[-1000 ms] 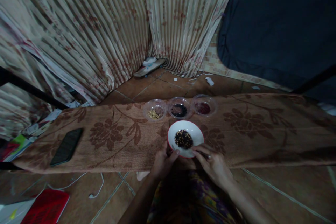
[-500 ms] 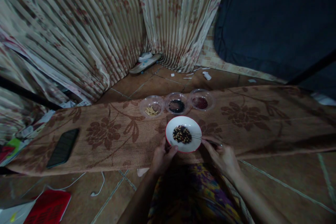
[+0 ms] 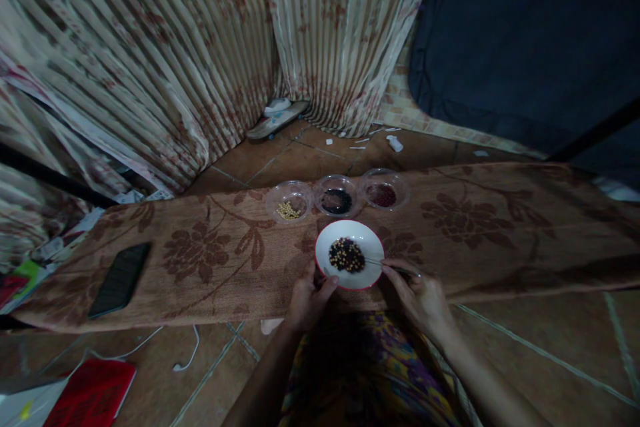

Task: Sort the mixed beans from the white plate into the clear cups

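A white plate with a red rim stands near the front edge of the cloth. In it lies a heap of mixed black and pale beans. My left hand grips the plate's near-left rim, thumb on top. My right hand is closed around a slim metal tool, which looks like tweezers, its tip at the right side of the heap. Behind the plate stand three clear plastic bowls: one with pale beans, one with black beans, one with dark red beans.
A brown flowered cloth covers the narrow table. Toward its left end lies a black phone. A red package and a white cable are on the tiled floor. Striped curtains hang behind.
Hands, plate and bowls keep almost the same places. The tool's tip stays at the right side of the beans; any shift is very slight.
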The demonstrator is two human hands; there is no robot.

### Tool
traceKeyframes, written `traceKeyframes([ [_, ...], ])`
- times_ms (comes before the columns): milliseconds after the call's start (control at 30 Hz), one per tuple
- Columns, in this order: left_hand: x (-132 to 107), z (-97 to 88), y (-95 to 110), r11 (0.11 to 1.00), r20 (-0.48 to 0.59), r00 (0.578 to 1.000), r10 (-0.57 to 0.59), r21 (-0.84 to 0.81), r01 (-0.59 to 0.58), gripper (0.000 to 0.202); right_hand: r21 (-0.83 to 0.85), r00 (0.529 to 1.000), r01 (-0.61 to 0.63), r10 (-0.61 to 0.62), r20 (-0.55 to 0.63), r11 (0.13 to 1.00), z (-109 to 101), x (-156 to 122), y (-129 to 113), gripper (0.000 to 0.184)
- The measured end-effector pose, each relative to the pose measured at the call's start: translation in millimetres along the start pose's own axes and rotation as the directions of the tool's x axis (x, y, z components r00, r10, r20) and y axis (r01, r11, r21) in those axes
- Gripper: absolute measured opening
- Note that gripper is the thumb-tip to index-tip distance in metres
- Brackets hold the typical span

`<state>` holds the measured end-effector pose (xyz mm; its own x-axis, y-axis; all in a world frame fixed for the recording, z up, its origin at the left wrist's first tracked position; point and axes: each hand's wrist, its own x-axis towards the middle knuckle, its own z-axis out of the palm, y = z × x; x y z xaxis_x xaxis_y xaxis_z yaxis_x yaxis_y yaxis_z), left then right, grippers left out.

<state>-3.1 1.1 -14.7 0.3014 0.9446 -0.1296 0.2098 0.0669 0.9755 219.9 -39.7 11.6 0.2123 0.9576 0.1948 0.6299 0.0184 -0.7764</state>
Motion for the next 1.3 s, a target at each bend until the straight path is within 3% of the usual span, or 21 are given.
traceKeyframes([
  [300, -0.6, -0.7, 0.0, 0.998, -0.025, 1.000, 0.001, 0.065, 0.001, 0.036, -0.010, 1.000, -0.011, 0.011, 0.027, 1.000, 1.7, 0.4, 1.7, 0.031],
  [700, -0.8, -0.3, 2.6, 0.999, -0.027, 0.999, -0.028, 0.017, 0.028, 0.042, 0.004, 1.000, -0.007, 0.007, -0.011, 1.000, 4.8, 1.2, 2.1, 0.034],
  [1300, -0.3, -1.0, 0.3, 0.999, -0.020, 1.000, -0.017, 0.038, 0.018, 0.041, 0.013, 1.000, 0.001, -0.001, 0.030, 1.000, 5.8, -1.6, 10.0, 0.030],
])
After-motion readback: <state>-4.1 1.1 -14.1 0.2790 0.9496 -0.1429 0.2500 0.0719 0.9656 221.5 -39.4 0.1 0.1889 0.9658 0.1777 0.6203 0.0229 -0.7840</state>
